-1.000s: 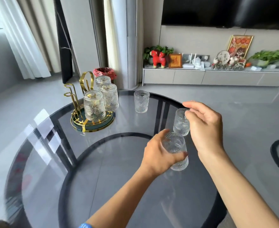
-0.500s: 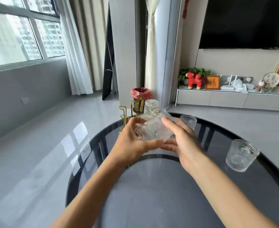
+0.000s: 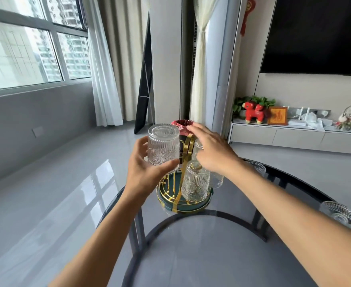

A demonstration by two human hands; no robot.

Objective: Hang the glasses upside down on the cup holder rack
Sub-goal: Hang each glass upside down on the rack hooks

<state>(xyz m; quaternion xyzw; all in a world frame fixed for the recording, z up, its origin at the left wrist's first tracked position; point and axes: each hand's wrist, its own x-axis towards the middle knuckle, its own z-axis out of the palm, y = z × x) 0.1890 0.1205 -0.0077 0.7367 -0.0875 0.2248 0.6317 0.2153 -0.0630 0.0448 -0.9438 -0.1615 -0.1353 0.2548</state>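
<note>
Fingers of the left hand wrap a ribbed glass, held upside down above the rack.
It hangs over the gold cup holder rack on the dark glass surface. The right hand hovers beside it with fingers spread loosely, gripping nothing. One inverted glass already sits on the rack; two upright glasses stand well apart on the right.
</note>
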